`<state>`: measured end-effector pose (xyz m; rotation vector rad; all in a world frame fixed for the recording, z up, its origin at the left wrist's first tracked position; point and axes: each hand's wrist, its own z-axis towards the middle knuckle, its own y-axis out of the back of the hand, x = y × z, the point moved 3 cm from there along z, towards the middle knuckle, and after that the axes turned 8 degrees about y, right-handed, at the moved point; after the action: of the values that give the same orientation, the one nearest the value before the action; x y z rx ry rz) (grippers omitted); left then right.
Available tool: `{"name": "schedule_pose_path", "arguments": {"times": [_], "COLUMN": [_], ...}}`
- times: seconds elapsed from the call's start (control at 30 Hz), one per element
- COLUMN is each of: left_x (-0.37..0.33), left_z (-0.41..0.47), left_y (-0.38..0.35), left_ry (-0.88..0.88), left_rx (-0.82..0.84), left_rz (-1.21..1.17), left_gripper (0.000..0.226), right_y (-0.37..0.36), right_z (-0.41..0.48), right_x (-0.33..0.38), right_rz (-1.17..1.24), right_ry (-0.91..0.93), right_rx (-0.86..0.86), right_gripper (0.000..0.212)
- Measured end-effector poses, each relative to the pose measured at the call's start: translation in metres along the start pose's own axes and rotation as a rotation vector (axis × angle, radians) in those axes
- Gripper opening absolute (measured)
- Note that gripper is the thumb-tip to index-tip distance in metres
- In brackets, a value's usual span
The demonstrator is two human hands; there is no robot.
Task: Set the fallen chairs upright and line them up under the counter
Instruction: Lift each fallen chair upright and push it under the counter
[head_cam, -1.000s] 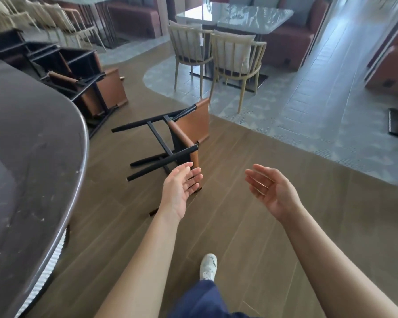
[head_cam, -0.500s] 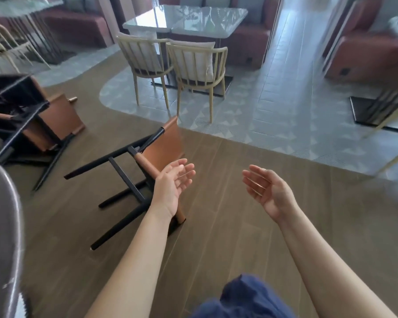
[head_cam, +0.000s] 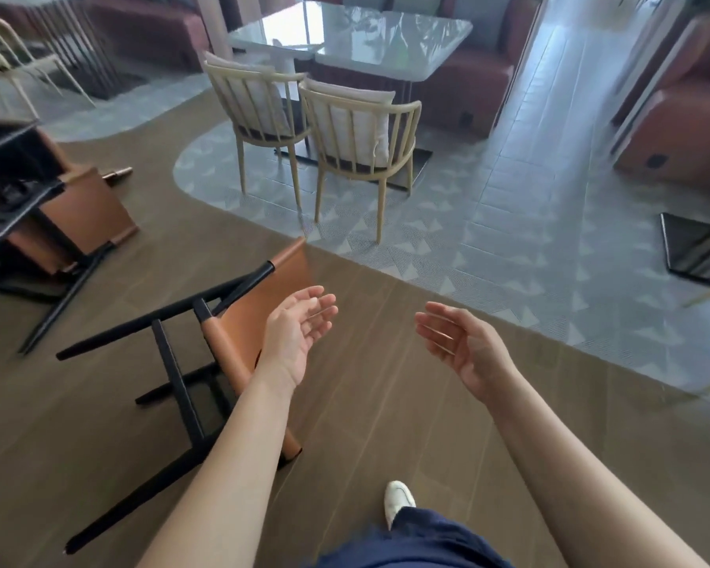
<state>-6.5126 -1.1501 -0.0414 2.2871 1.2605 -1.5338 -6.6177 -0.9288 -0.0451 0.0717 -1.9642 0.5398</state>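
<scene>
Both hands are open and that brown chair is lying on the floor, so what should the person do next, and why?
Probably reach down and grip the fallen chair by its brown back. Both the left hand and right hand are empty and open above it, and it lies on its side with black legs pointing left.

Daylight fills the room, soft and even, coming from the far side. It glares white off the glossy table top (head_cam: pixel 347 38) at far centre and lays a pale sheen on the grey tiled floor (head_cam: pixel 509 223) to the right. Shadows under the pale chairs (head_cam: pixel 357 129) are faint. The wide lens bows straight lines toward the edges. Motion blur smears the left and right margins, and the fallen chair (head_cam: pixel 238 325) at near left is slightly soft.
</scene>
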Motion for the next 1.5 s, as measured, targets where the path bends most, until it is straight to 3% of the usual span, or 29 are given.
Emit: {"name": "schedule_pose_path", "arguments": {"times": [0.43, 0.77, 1.07, 1.5], "left_x": [-0.052, -0.131, -0.170, -0.212], "left_z": [0.146, 0.296, 0.384, 0.506], "left_y": [-0.029, -0.029, -0.038, -0.096], "left_ry": [-0.003, 0.025, 0.031, -0.061], "left_rx": [-0.161, -0.191, -0.247, -0.532], "left_rz": [-0.106, -0.074, -0.093, -0.349], "left_gripper": [0.023, 0.024, 0.024, 0.026], "right_y": [-0.055, -0.146, -0.184, -0.251], "right_z": [0.195, 0.351, 0.455, 0.641], "right_x": [0.047, 0.075, 0.094, 0.133], "right_rz": [-0.060, -0.112, -0.123, -0.282], "right_ry": [-0.064, -0.085, -0.131, -0.289], "right_rx": [0.144, 0.197, 0.239, 0.549], "right_gripper": [0.027, 0.024, 0.025, 0.027]}}
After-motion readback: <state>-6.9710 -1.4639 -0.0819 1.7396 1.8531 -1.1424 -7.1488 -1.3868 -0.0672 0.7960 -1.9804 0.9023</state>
